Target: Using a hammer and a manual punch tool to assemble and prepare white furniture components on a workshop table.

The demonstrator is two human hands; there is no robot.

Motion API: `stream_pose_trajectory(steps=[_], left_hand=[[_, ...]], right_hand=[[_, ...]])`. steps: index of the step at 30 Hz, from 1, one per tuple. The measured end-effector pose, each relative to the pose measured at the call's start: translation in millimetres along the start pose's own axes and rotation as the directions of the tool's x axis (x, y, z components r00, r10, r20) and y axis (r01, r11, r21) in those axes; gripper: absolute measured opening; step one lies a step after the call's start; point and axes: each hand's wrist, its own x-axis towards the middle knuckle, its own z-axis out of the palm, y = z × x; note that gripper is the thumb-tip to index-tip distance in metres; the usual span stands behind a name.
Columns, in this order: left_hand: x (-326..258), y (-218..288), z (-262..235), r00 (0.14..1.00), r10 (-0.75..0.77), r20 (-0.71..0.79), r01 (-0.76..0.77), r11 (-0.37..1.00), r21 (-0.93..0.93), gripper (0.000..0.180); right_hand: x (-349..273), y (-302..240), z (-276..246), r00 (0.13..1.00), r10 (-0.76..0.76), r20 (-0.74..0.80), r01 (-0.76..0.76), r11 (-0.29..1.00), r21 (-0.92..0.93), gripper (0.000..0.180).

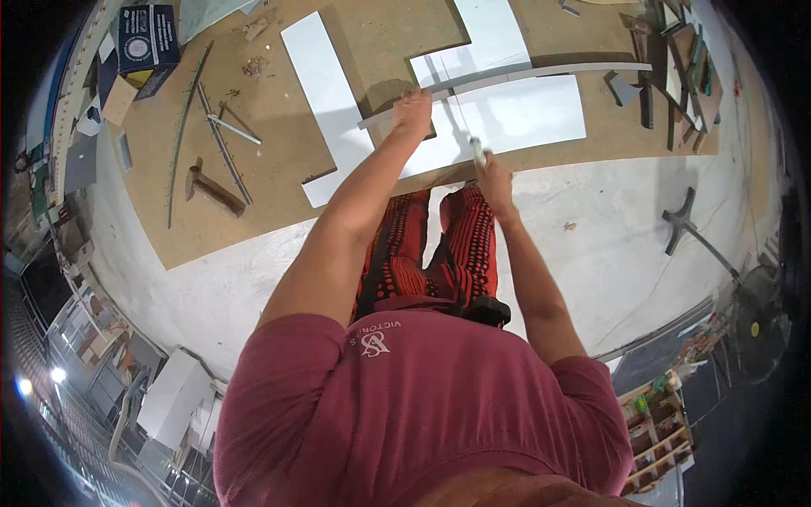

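A long pale strip (557,73) lies across white panels (515,110) on a brown worktop. My left hand (412,114) is closed over the strip near its left end. In my right hand (497,182), nearer to me, is a slim tool with a pale handle (479,154). From the handle a long thin blade, like a saw's, reaches away over the strip just right of my left hand. Whether its edge touches the strip, I cannot tell. Another white panel (334,93) stretches out to the left of my left hand.
A hammer (211,190) and several thin strips (224,139) lie on the worktop (270,203) at the left. A dark box (148,38) stands at the far left. Piled strips and offcuts (688,76) fill the right end. A standing fan (752,317) is at the right.
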Motion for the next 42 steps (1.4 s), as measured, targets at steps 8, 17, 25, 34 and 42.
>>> stream_pose_trajectory(steps=[8, 17, 25, 34, 42], left_hand=[[0.0, 15.1, -8.8, 0.991, 0.098, -0.094, -0.081, 0.981, 0.176, 0.024], [13.1, 5.7, -13.4, 0.97, 0.13, -0.206, -0.112, 0.989, 0.097, 0.032], [-36.2, -72.8, -3.3, 0.988, -0.048, -0.15, 0.051, 0.999, 0.017, 0.049], [-32.4, -52.6, 8.5, 0.932, 0.044, -0.36, 0.001, 0.992, 0.125, 0.043], [-20.4, -51.7, 13.1, 0.965, 0.005, -0.261, 0.01, 0.998, 0.059, 0.029]], right_hand=[[-49.1, 20.9, -35.9, 0.998, 0.06, 0.004, -0.06, 0.995, 0.075, 0.034], [-13.9, -15.4, -41.0, 0.976, -0.056, -0.211, 0.092, 0.982, 0.162, 0.028], [-32.7, -39.2, -14.5, 0.976, -0.137, -0.17, 0.162, 0.976, 0.146, 0.026], [-22.7, -57.7, 25.7, 0.996, -0.084, -0.036, 0.086, 0.995, 0.059, 0.027], [-23.1, -69.9, 40.1, 0.998, -0.052, -0.035, 0.055, 0.995, 0.087, 0.026]])
